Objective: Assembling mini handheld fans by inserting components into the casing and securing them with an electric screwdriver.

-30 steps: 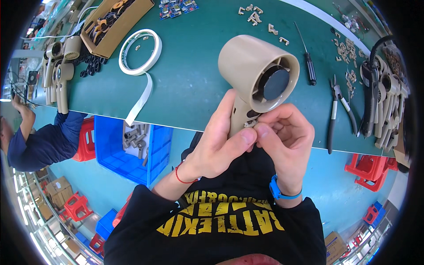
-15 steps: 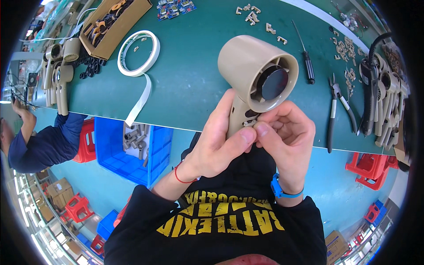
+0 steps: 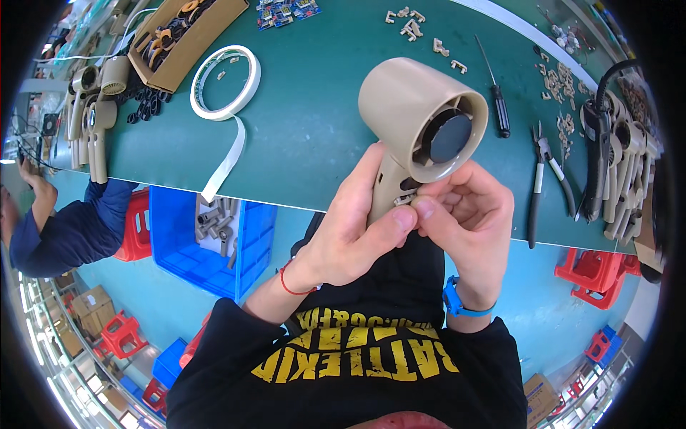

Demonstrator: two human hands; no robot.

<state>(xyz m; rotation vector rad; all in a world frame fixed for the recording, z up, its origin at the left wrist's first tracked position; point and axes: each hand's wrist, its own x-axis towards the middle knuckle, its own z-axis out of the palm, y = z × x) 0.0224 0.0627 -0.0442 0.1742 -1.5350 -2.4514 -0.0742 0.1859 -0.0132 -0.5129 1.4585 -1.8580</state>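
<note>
A beige handheld fan (image 3: 404, 93) with a round barrel head and a dark hub in its mouth is held up over the near table edge. My left hand (image 3: 343, 239) is closed around its handle, the thumb lying across the front. Below the head, the handle has dark openings. A small light plastic piece (image 3: 404, 200) sits at the lower opening, between my two thumbs. My right hand (image 3: 475, 218) pinches it with thumb and forefinger; whether it is seated or loose cannot be made out. The rest of the handle is hidden by my fingers.
On the green table (image 3: 307, 136) lie a tape roll (image 3: 250, 89), a screwdriver (image 3: 500, 111), pliers (image 3: 539, 186), small beige clips (image 3: 411, 28) and circuit boards (image 3: 286, 13). More fans (image 3: 629, 171) are piled right. A blue crate (image 3: 254, 250) stands lower left; a co-worker's arm (image 3: 68, 229) is beyond.
The fan head has shifted slightly right and turned a little. Both hands keep nearly the same grip at the handle opening.
</note>
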